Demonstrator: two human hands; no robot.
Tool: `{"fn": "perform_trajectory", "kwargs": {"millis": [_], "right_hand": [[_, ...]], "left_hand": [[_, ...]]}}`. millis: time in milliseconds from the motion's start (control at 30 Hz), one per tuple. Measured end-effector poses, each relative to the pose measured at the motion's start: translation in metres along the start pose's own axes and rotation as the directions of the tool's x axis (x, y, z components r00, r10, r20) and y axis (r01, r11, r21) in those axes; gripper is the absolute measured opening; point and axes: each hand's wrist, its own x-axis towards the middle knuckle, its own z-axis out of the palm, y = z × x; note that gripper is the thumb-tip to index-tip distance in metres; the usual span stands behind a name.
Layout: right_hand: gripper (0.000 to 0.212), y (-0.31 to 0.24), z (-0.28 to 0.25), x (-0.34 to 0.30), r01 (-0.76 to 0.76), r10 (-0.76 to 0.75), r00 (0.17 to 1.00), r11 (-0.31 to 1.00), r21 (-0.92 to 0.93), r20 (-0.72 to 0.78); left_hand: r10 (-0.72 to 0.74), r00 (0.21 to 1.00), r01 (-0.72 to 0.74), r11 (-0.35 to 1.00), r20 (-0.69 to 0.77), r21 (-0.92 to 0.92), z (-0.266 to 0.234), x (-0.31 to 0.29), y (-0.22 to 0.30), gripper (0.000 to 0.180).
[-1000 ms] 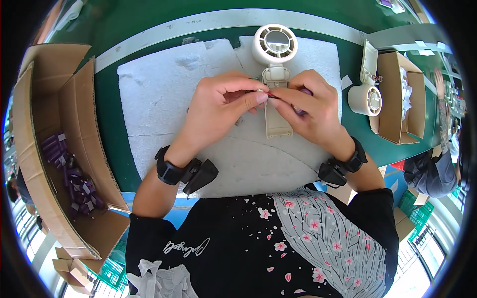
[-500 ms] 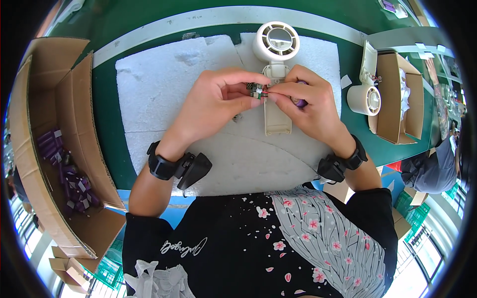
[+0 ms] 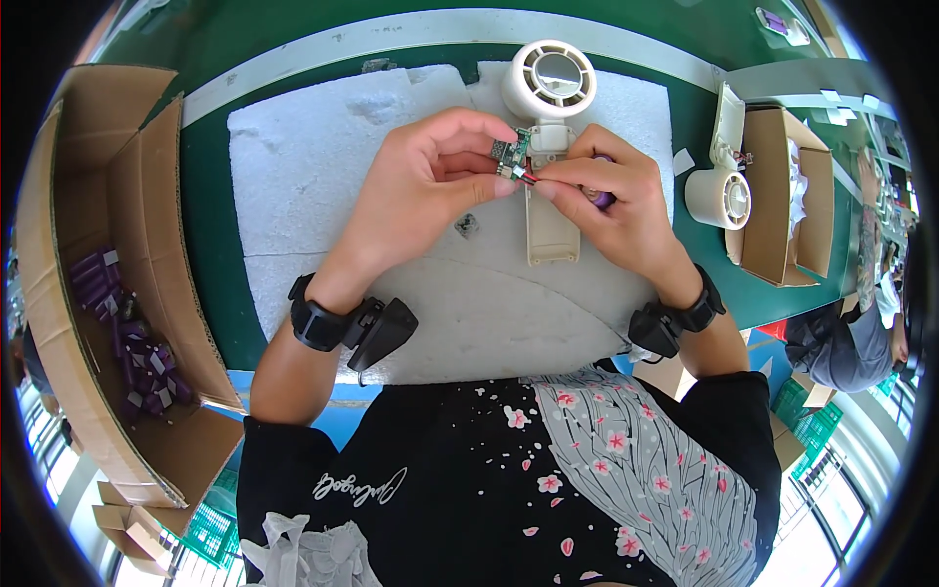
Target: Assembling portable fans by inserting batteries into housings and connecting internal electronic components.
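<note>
Between the thumb and fingers of my left hand (image 3: 411, 186) is a small green circuit board (image 3: 513, 151), tilted up on edge. My right hand (image 3: 628, 194) pinches red and black wires (image 3: 529, 179) at a white plug on the board's lower edge; whether the plug is fully seated cannot be made out. A purple battery cell (image 3: 603, 198) is tucked in the same hand, partly hidden by the fingers. Behind and beneath my hands lies a cream handheld fan (image 3: 518, 90) with its round head away from me and its handle shell (image 3: 553, 235) opened toward me.
White foam sheet (image 3: 323, 176) covers the green table (image 3: 220, 210); a small circuit board (image 3: 467, 226) lies on it. To the left, a cardboard box (image 3: 147, 186) holds several purple cells (image 3: 147, 362). On the right stand another opened fan (image 3: 706, 199) and a smaller carton (image 3: 758, 210).
My left hand has turned the circuit board up so more of its face shows. My right fingers have shifted slightly down along the wires, and the small board on the foam is more exposed.
</note>
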Motion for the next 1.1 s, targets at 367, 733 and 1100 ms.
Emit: {"fn": "perform_trajectory", "kwargs": {"millis": [367, 733, 1100], "right_hand": [[0.012, -0.0007, -0.0016, -0.0003, -0.015, 0.015, 1.0, 1.0, 0.0, 0.017], [0.012, -0.0005, -0.0013, -0.0002, -0.009, 0.01, 1.0, 1.0, -0.025, 0.019], [0.014, 0.0044, -0.0004, -0.0005, 0.048, -0.047, 0.999, 0.998, -0.037, 0.011]], "left_hand": [[0.039, 0.999, -0.039, 0.999, -0.025, 0.013, 0.0026, -0.0014, 0.0032, 0.029], [0.024, 0.999, -0.024, 1.0, -0.028, -0.005, 0.0008, 0.0003, -0.0001, 0.031], [0.066, 0.997, -0.064, 0.997, -0.038, 0.037, 0.002, -0.0001, -0.0006, 0.029]]}}
